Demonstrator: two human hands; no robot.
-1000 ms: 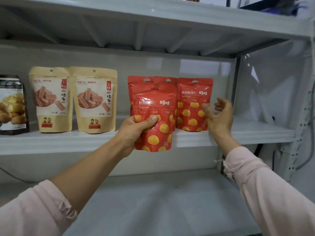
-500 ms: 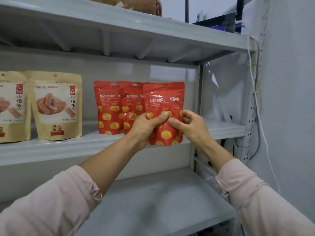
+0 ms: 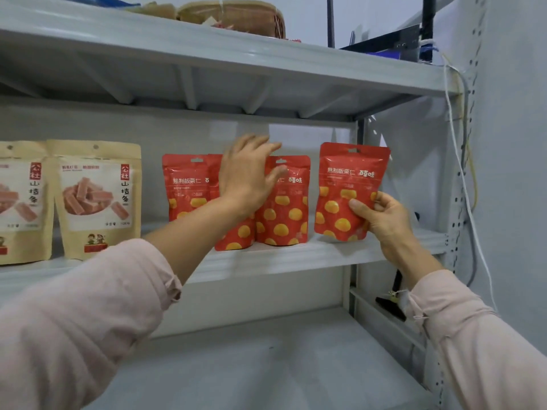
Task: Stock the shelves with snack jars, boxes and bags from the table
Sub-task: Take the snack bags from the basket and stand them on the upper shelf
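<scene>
A red bag [image 3: 346, 179] is pinched near its lower right corner by the right grip [image 3: 381, 217] and kept upright at the right end of the middle shelf [image 3: 296, 258]. The left grip [image 3: 248, 176] is spread flat, holding nothing, in front of three standing red bags [image 3: 284, 211].

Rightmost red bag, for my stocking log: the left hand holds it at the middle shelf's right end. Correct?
No: the head view shows the right hand holding the rightmost red bag at the right end of the middle shelf; the left hand is open.
</scene>
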